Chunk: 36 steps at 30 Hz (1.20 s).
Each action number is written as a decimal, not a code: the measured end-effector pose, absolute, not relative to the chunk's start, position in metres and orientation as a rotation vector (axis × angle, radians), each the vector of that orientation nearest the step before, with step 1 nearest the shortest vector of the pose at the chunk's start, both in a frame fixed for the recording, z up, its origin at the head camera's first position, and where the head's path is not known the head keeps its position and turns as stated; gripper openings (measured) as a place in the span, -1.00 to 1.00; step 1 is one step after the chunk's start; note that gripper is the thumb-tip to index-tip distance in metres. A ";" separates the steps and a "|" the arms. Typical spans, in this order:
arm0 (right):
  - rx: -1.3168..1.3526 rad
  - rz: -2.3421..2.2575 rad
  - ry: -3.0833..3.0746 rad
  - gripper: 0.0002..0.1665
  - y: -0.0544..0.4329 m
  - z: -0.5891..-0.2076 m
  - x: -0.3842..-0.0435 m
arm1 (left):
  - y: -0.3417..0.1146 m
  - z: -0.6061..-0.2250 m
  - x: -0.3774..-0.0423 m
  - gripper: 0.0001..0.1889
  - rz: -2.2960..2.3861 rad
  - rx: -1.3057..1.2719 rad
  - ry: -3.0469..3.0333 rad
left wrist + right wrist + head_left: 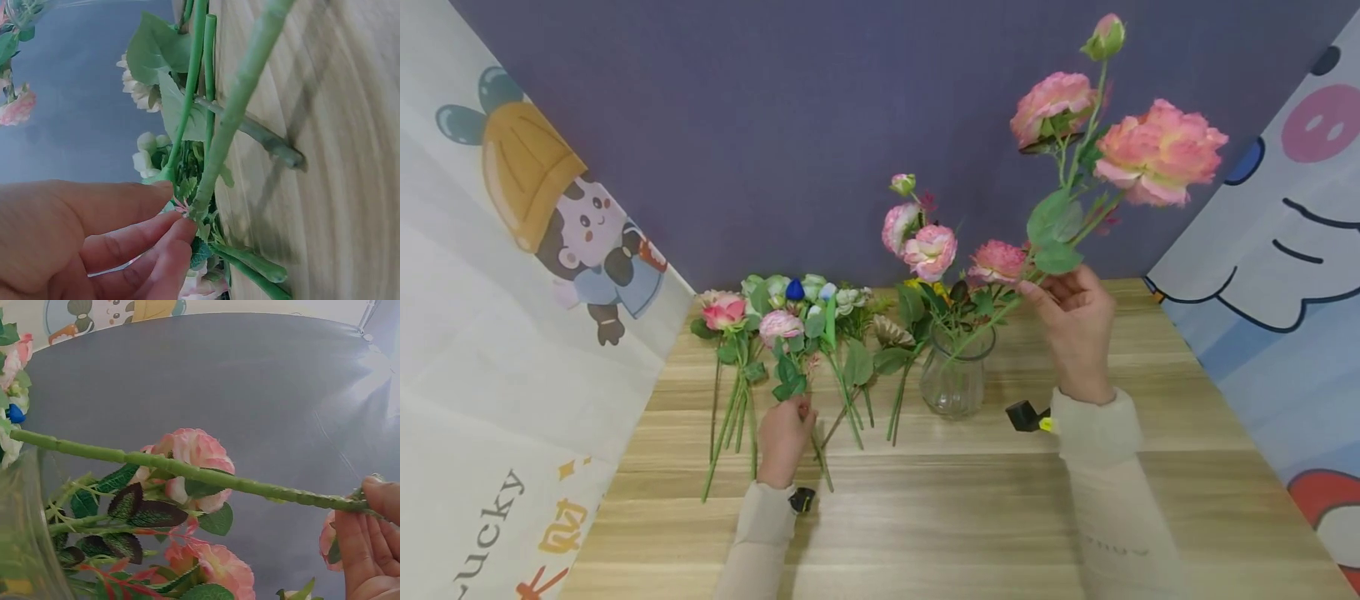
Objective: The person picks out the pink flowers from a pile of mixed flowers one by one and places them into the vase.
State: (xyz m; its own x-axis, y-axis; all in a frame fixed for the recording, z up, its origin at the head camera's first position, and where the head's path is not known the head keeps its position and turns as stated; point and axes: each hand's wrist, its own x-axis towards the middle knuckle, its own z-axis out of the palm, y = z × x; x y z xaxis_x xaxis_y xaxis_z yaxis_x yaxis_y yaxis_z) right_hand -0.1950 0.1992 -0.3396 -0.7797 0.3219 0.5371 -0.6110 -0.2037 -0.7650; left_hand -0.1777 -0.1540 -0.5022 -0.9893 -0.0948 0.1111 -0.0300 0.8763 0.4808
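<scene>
Pinching a green, pink-bloomed stem (187, 470), the right hand (1077, 332) slanted it toward the clear glass vase (953, 390) at eight o'clock; whether the left hand (784, 437) gripped was unclear.

On the white printed sheet (505, 358) at left I read grey "Lucky" (488, 527), its 1st letter clipped, and 1 orange character, 财 (563, 527). Beneath, red strokes (541, 583) are cut off. Faint lettering on the right sleeve (1108, 500): illegible.

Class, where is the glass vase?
In the head view, the glass vase stands right of centre on the table, between loose flowers and the right hand.
</scene>
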 end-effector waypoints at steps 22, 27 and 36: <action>0.342 1.997 -1.328 -0.60 0.214 -0.334 -0.197 | -0.154 -0.506 -0.174 -0.85 -0.658 0.157 -2.917; 0.325 2.027 -1.320 -0.60 0.215 -0.335 -0.197 | -0.153 -0.506 -0.171 -0.82 -0.715 0.153 -2.933; 0.230 2.059 -1.427 -0.60 0.213 -0.342 -0.197 | -0.155 -0.513 -0.169 -0.83 -0.865 0.133 -2.936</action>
